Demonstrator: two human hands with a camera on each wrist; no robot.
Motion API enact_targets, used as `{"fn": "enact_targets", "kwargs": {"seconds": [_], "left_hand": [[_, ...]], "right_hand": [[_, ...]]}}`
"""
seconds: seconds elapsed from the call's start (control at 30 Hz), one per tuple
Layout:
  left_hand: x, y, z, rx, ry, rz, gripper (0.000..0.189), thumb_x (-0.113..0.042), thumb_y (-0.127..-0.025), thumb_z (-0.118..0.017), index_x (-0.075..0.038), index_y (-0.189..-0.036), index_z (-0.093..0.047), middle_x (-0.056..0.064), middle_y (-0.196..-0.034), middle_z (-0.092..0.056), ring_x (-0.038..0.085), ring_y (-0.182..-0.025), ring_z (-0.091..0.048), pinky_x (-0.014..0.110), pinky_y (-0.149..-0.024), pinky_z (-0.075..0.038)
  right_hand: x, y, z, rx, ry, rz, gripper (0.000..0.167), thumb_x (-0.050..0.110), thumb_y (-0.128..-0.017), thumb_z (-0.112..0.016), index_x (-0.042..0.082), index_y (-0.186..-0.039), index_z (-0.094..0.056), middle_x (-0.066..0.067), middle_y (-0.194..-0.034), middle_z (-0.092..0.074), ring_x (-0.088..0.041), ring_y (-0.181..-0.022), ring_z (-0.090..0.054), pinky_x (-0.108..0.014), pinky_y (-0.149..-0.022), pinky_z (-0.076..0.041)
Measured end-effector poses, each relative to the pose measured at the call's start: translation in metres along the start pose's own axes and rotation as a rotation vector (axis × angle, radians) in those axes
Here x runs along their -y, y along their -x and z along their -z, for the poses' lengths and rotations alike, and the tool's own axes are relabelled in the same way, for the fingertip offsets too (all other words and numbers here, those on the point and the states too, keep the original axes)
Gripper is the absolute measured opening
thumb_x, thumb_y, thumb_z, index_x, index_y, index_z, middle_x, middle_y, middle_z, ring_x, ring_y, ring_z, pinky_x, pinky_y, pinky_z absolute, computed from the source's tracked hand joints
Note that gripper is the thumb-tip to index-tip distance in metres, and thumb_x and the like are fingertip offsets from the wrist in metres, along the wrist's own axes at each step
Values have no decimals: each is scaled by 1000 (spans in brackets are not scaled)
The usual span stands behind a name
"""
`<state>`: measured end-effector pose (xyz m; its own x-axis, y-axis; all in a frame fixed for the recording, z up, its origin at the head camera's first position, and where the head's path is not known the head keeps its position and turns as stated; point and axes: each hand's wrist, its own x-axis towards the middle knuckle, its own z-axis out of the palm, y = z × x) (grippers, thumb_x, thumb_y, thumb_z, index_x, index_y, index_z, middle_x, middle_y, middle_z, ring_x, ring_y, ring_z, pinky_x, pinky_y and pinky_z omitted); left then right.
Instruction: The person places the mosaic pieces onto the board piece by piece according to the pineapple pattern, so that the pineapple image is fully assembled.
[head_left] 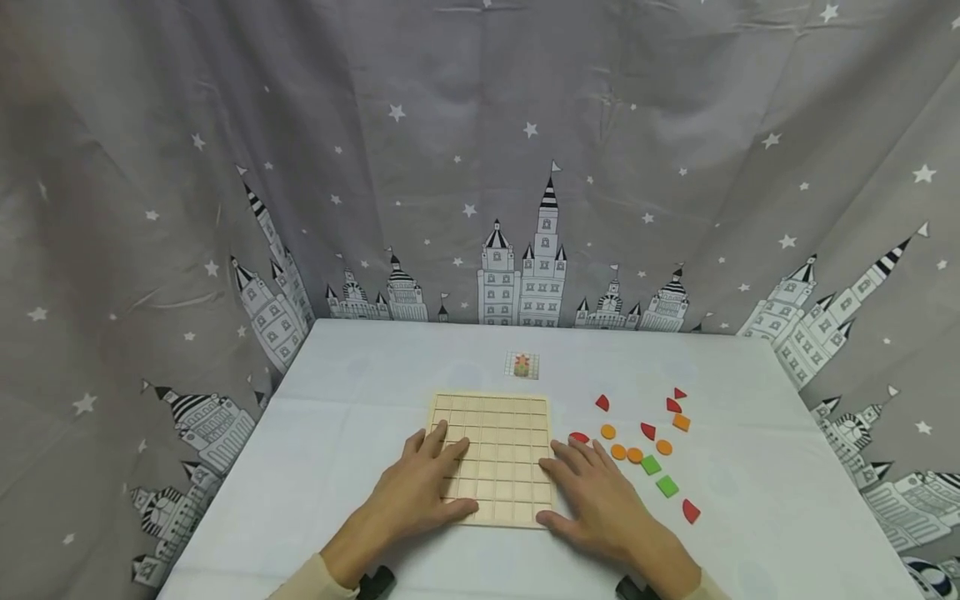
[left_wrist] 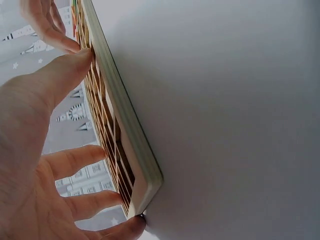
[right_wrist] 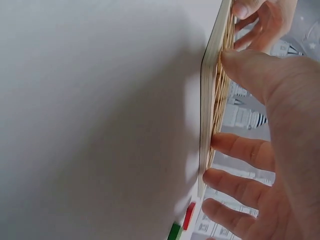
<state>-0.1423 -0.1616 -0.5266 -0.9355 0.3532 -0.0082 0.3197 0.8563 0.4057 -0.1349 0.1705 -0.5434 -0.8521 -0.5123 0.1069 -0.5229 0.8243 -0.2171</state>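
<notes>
A pale wooden grid board (head_left: 502, 454) lies flat on the white table, its square cells bare. My left hand (head_left: 420, 483) rests on the board's left side, fingers spread and thumb on the near left part. On the opposite side, my right hand (head_left: 596, 500) touches the right edge with fingertips and thumb. In the left wrist view the left thumb (left_wrist: 70, 70) and fingers touch the board's rim and grid. The right wrist view has the right fingers (right_wrist: 242, 150) against the board's edge. Neither hand grips anything.
Right of the board lie loose flat pieces: red quarter-circles (head_left: 691, 511), orange discs (head_left: 664, 447), an orange square (head_left: 681, 422) and green squares (head_left: 667, 486). Behind the board lies a small picture card (head_left: 522, 365). A grey curtain (head_left: 480, 125) with castles hangs behind the table (head_left: 337, 400).
</notes>
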Motion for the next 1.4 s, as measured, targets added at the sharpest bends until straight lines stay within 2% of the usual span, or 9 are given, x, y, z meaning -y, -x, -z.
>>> {"fn": "enact_targets", "kwargs": {"seconds": [0.4, 0.6, 0.77, 0.87, 1.0, 1.13, 1.27, 1.4], "left_hand": [[-25, -9, -17, 17, 17, -91, 95, -64, -89, -96, -18, -166, -65, 31, -181, -46, 68, -160, -48, 78, -87, -68], [-38, -11, -23, 14, -1, -109, 95, -66, -90, -95, -17, -166, -65, 31, -181, -47, 67, -160, -48, 75, -85, -69], [-46, -11, -27, 10, 1, -116, 95, -66, -90, -95, -16, -165, -65, 32, -180, -47, 68, -159, -49, 74, -84, -70], [-50, -10, -30, 10, -4, -123, 95, -66, -90, -95, -16, -165, -65, 32, -179, -48, 68, -158, -49, 72, -82, -71], [-53, -10, -31, 5, -15, -124, 96, -67, -90, -95, -17, -166, -65, 31, -180, -48, 67, -159, -49, 71, -81, -71], [-51, -9, -32, 8, -6, -129, 96, -67, -92, -93, -18, -168, -63, 31, -181, -46, 67, -161, -47, 71, -83, -71], [-49, -7, -33, 19, 9, -133, 95, -67, -93, -92, -16, -169, -62, 32, -182, -44, 69, -161, -46, 72, -85, -71], [-48, -5, -33, 16, 12, -139, 96, -67, -93, -91, -16, -169, -62, 33, -182, -43, 69, -161, -45, 73, -88, -70]], "right_hand": [[-25, 24, 2, -171, 43, 13, 54, 52, -94, -92, 18, -134, -78, -9, -152, -75, -36, -148, -68, -66, -130, -51], [-36, 31, 5, -207, 28, 18, 48, 46, -93, -94, 17, -128, -79, -7, -147, -76, -36, -145, -69, -69, -127, -53], [-45, 36, 8, -257, 8, 38, 45, 41, -89, -97, 16, -123, -81, -7, -140, -79, -33, -138, -73, -67, -124, -57], [-49, 39, 10, -255, 9, 35, 43, 40, -89, -98, 17, -121, -81, -5, -138, -80, -32, -136, -73, -67, -124, -56], [-58, 37, 16, -217, -14, -18, 38, 40, -94, -97, 20, -122, -83, 0, -136, -80, -28, -134, -74, -60, -121, -60], [-76, 29, 26, -226, -87, -116, 29, 27, -99, -94, 18, -125, -85, 2, -134, -81, -26, -130, -76, -56, -113, -65], [-100, 21, 36, -283, -130, -203, 27, 15, -104, -87, 13, -131, -84, -5, -132, -81, -32, -124, -76, -61, -108, -66], [-129, 14, 48, -303, -153, -308, 31, 12, -108, -82, 7, -138, -81, -16, -133, -78, -39, -119, -74, -66, -104, -67]]}}
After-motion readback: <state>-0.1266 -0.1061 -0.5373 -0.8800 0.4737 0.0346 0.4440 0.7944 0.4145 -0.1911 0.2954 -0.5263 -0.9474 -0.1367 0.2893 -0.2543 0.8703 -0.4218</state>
